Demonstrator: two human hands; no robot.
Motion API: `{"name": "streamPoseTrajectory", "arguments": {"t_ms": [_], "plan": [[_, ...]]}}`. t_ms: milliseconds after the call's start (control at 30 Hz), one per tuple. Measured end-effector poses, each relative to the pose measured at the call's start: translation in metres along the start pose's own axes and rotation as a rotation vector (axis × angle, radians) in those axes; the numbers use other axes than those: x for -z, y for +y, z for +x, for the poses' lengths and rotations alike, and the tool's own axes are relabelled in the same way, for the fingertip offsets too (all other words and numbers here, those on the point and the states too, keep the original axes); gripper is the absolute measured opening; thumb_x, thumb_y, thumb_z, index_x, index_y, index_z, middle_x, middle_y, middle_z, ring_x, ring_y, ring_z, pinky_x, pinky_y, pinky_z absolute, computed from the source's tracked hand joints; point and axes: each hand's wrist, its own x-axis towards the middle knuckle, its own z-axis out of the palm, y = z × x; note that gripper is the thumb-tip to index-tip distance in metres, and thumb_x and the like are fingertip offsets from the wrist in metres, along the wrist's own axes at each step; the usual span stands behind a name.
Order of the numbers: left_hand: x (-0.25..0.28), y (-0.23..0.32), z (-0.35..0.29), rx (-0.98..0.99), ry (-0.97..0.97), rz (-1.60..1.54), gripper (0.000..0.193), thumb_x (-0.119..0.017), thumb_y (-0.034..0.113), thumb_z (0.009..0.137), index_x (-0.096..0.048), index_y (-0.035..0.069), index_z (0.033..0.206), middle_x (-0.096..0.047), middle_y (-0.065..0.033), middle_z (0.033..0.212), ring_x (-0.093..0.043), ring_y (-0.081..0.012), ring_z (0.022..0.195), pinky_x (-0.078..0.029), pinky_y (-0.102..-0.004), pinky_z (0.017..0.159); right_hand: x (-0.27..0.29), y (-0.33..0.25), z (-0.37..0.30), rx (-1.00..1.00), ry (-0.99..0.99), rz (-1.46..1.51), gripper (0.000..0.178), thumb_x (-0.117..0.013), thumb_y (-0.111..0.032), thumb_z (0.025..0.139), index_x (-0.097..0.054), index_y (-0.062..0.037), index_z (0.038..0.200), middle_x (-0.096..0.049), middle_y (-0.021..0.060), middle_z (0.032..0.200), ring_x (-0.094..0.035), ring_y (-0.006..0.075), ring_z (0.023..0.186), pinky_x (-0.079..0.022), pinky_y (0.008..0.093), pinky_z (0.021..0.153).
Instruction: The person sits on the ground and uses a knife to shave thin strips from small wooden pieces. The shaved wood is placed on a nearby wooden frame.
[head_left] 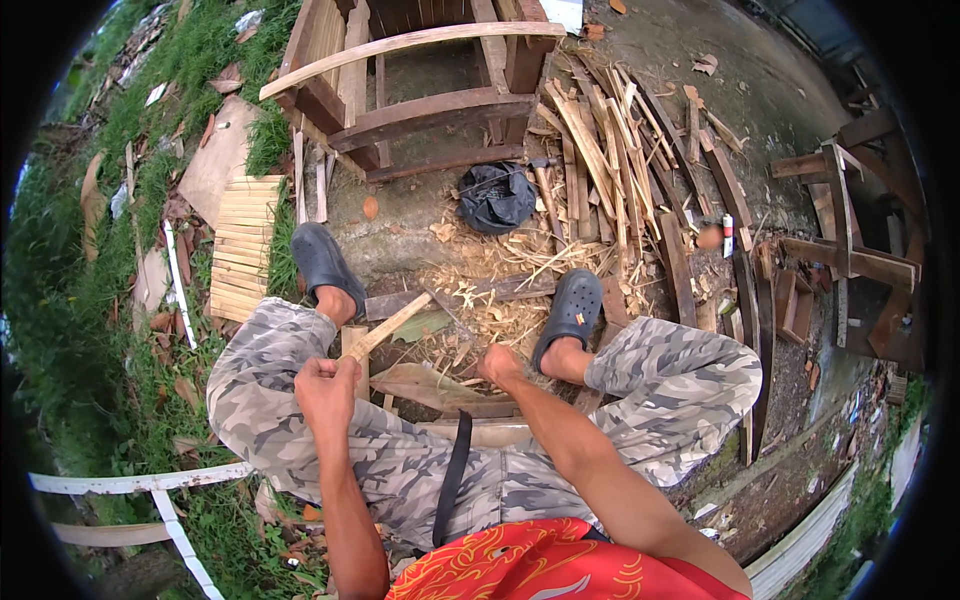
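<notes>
My left hand (pixel 328 388) is closed on the near end of a pale wooden strip (pixel 392 326), which slants up and to the right between my shins. In my right fist (pixel 500 367) is what looks like a knife; its thin grey blade (pixel 457 321) reaches up-left to the far tip of the strip, and the fingers hide its handle. Curled pale shavings (pixel 470 270) cover the ground between my feet. Under the strip lie dark wooden boards (pixel 440 385) and a dry leaf.
A wooden frame (pixel 430 115) stands ahead, with a black plastic bag (pixel 497 198) and a hammer (pixel 548 200) before it. Split wood strips (pixel 610 150) are heaped on the right. Cut slats (pixel 243 240) lie on the left. Wooden pieces (pixel 850 230) stand far right.
</notes>
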Motion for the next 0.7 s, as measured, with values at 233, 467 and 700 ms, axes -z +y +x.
{"name": "streamPoseTrajectory", "arguments": {"t_ms": [233, 467, 700], "plan": [[-0.001, 0.004, -0.002, 0.025, -0.024, -0.073, 0.019, -0.067, 0.012, 0.082, -0.057, -0.004, 0.078, -0.070, -0.0134, 0.069, -0.071, -0.0157, 0.064, -0.054, -0.0259, 0.059, 0.003, -0.019, -0.022, 0.361, 0.116, 0.165, 0.031, -0.062, -0.026, 0.084, -0.071, -0.0019, 0.100, -0.069, 0.0278, 0.088, -0.068, 0.0435, 0.088, -0.054, 0.0496, 0.078], [0.001, 0.008, 0.001, 0.139, -0.065, -0.221, 0.019, -0.064, 0.011, 0.087, -0.056, -0.006, 0.081, -0.070, -0.0193, 0.077, -0.072, -0.0220, 0.067, -0.058, -0.0289, 0.060, -0.006, -0.030, -0.014, 0.309, 0.180, 0.164, 0.035, -0.061, -0.033, 0.085, -0.069, 0.0003, 0.091, -0.068, 0.0272, 0.083, -0.067, 0.0452, 0.082, -0.054, 0.0517, 0.076], [0.001, 0.008, 0.001, 0.142, -0.087, -0.247, 0.019, -0.064, 0.010, 0.089, -0.056, -0.006, 0.082, -0.070, -0.0201, 0.078, -0.072, -0.0227, 0.067, -0.058, -0.0291, 0.060, -0.007, -0.018, -0.009, 0.351, 0.172, 0.075, 0.036, -0.060, -0.032, 0.085, -0.069, 0.0000, 0.098, -0.069, 0.0268, 0.089, -0.068, 0.0435, 0.087, -0.054, 0.0506, 0.080]]}}
